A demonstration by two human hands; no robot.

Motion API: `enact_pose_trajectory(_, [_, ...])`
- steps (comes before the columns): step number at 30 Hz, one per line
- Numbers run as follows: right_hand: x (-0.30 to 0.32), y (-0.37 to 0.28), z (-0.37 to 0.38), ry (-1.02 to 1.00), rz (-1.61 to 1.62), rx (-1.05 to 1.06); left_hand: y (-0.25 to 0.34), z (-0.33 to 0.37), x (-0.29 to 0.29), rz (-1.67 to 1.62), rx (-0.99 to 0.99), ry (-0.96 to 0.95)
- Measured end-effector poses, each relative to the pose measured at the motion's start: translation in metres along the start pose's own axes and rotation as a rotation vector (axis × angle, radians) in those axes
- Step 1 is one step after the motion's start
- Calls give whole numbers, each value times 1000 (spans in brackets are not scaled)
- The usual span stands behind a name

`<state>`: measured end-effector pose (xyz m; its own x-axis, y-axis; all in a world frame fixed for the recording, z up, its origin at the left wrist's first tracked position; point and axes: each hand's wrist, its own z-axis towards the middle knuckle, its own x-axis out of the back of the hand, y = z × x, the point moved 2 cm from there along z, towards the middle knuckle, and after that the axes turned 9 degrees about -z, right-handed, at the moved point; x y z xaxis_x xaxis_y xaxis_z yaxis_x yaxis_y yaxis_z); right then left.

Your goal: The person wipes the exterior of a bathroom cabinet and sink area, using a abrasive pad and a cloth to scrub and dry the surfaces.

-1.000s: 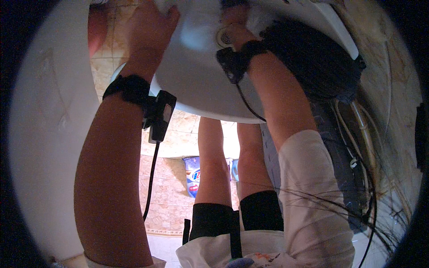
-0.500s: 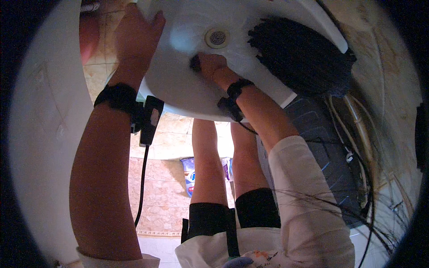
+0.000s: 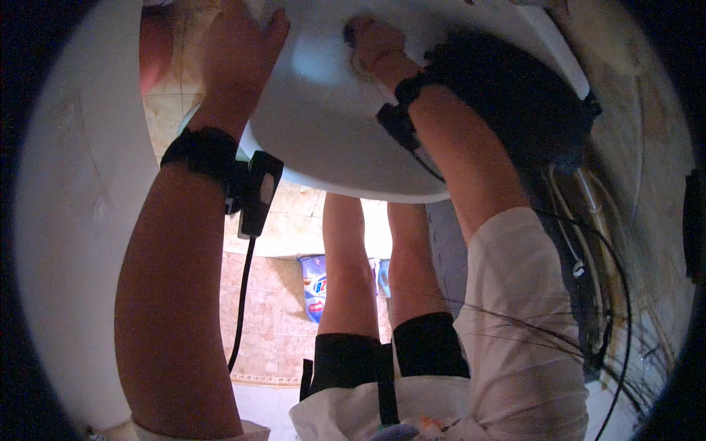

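White sink (image 3: 323,140) sat at 12 o'clock, up at the top of the view, and its round front edge curved down toward the middle. Inside it, also at 12 o'clock, was the right hand (image 3: 379,44). Its fingers were curled around a small dark thing (image 3: 349,33) that poked out on the fist's 9 o'clock side. It was too dim to tell what that thing was. The round drain (image 3: 360,70) was next to that hand, mostly hidden by it.

The left hand (image 3: 239,51) was at 11 o'clock, by the side edge of the sink. Its thumb (image 3: 278,29) stuck out away from the rest. The other fingers ran up out of view, so I cannot tell if they were holding on to something or were loose.

Both wrists wore black straps. A black box (image 3: 261,195) hung from the left one, and a dark box (image 3: 397,126) hung from the right one at 1 o'clock.

A big black heap (image 3: 507,103), a bit like cloth, lay over the sink's side at 2 o'clock, behind the right arm. A pale pipe (image 3: 588,192) ran down at 3 o'clock. The person's bare legs (image 3: 346,257) were at 6 o'clock, with a purple bag (image 3: 312,290) just beside them at 7 o'clock.
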<state>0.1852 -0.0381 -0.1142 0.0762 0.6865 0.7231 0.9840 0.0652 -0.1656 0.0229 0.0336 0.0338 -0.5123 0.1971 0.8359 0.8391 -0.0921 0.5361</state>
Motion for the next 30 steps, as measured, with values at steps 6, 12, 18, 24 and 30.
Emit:
enact_pose_trajectory(6, [-101, 52, -31, 236, -390, -224, -5, -5, -19, 139, 27, 15])
enact_pose_trajectory(12, [-110, 15, -51, -169, -35, -424, -13, 5, -17, 162, 25, -63])
enact_pose_trajectory(18, [-75, -22, -21, -448, 191, -374, -9, 3, -13, 244, 20, -50])
enact_pose_trajectory(24, [-37, -26, -7, 136, 102, -193, -9, 0, -16, 194, 28, -65])
enact_pose_trajectory(30, [-2, -3, -3, 317, -75, -36, -4, 3, 5, 101, -208, 8])
